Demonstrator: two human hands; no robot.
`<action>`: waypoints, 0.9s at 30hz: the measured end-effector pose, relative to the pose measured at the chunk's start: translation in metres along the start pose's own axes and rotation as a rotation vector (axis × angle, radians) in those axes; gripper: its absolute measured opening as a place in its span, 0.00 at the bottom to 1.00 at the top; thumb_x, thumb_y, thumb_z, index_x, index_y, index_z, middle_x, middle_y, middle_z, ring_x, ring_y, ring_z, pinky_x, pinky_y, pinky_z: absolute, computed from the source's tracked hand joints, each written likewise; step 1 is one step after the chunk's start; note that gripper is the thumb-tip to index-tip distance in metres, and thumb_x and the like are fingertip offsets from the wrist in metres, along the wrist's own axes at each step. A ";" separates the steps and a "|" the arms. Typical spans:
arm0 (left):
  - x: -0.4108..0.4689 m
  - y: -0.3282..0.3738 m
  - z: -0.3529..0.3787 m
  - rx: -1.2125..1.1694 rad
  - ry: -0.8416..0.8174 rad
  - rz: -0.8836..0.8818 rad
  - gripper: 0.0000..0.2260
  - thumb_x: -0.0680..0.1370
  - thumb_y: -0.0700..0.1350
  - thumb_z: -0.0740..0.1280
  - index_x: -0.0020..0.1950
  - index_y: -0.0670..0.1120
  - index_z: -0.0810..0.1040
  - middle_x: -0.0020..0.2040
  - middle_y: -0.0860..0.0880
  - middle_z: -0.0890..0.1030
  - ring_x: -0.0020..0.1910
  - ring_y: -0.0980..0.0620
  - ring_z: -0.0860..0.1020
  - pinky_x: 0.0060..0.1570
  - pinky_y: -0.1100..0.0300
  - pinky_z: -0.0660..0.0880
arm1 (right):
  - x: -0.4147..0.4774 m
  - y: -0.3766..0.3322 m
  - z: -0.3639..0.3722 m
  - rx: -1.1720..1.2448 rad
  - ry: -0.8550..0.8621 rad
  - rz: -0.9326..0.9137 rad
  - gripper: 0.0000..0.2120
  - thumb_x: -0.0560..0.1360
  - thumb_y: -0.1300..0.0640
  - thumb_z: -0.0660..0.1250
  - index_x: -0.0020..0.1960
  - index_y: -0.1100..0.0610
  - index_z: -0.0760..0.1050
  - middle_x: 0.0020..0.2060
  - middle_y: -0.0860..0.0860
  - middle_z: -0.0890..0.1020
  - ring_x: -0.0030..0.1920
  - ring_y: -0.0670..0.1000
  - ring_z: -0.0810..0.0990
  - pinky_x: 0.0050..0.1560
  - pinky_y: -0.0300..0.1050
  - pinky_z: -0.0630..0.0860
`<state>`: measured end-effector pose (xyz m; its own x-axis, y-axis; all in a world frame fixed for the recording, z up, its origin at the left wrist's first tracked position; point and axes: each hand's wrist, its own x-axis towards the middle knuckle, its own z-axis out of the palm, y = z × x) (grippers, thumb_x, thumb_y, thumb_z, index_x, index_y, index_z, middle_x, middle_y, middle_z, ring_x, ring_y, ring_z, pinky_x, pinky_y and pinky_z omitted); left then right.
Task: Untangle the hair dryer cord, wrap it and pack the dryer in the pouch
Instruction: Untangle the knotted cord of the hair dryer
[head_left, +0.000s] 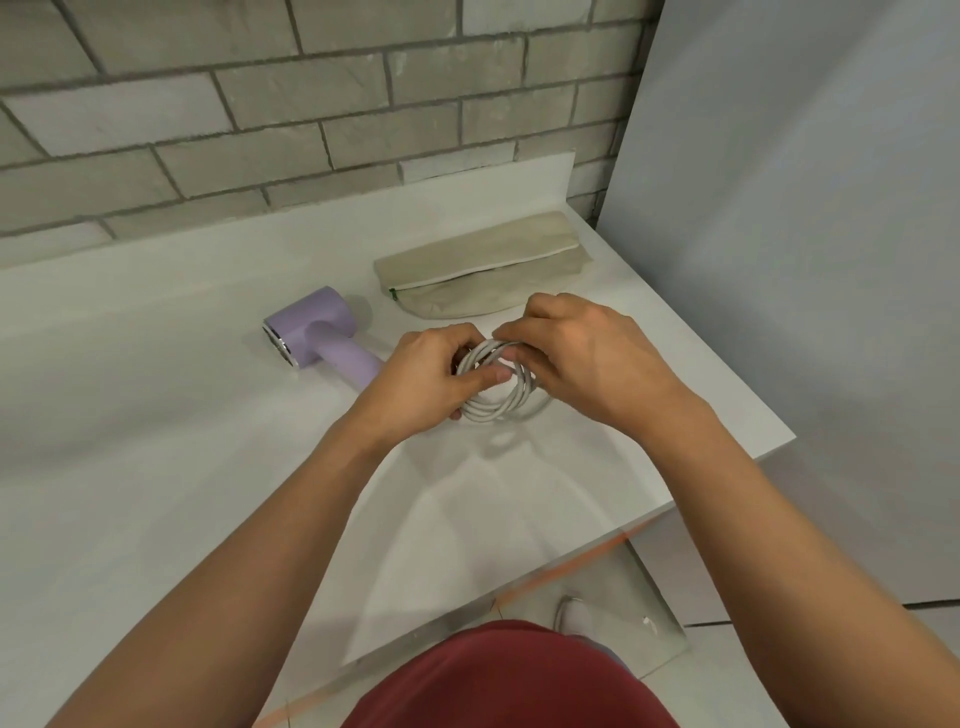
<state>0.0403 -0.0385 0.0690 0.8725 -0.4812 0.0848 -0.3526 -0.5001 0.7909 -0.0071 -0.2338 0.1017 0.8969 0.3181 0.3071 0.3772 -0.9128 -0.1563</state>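
Your left hand (436, 374) and right hand (582, 358) both pinch the coiled white cord (500, 411); slacken either and the loops likely spring apart.

No text, label, brand, number or sign is showing legibly anywhere in this view. The lilac hair dryer (317, 332), the beige pouch (467, 254) and the white cord (498, 408) are all presenting plain surfaces to the camera. A small green tab (393, 294) is sticking out at the end of the pouch's zip, too small to tell whether it is carrying any mark.
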 end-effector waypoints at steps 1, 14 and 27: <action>0.000 0.000 0.001 -0.017 0.014 -0.012 0.12 0.76 0.51 0.77 0.47 0.45 0.79 0.36 0.47 0.83 0.29 0.51 0.82 0.32 0.54 0.81 | 0.000 0.001 0.001 0.016 0.013 0.004 0.12 0.84 0.47 0.64 0.63 0.48 0.82 0.50 0.48 0.79 0.51 0.55 0.80 0.39 0.49 0.74; 0.003 0.001 0.000 -0.033 0.035 0.051 0.05 0.78 0.49 0.75 0.50 0.49 0.83 0.34 0.49 0.82 0.30 0.47 0.81 0.31 0.53 0.80 | -0.024 0.024 0.004 0.753 0.569 0.509 0.05 0.83 0.51 0.69 0.55 0.47 0.84 0.47 0.38 0.82 0.42 0.47 0.79 0.40 0.50 0.85; 0.005 -0.001 0.004 0.107 0.017 0.087 0.05 0.80 0.50 0.72 0.49 0.50 0.83 0.30 0.59 0.78 0.31 0.60 0.75 0.33 0.61 0.71 | -0.017 0.007 0.007 -0.046 0.105 -0.001 0.14 0.83 0.50 0.66 0.66 0.50 0.80 0.54 0.49 0.81 0.53 0.55 0.79 0.36 0.48 0.75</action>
<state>0.0439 -0.0432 0.0666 0.8423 -0.5141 0.1617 -0.4606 -0.5311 0.7112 -0.0185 -0.2443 0.0890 0.8666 0.2929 0.4041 0.3652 -0.9240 -0.1136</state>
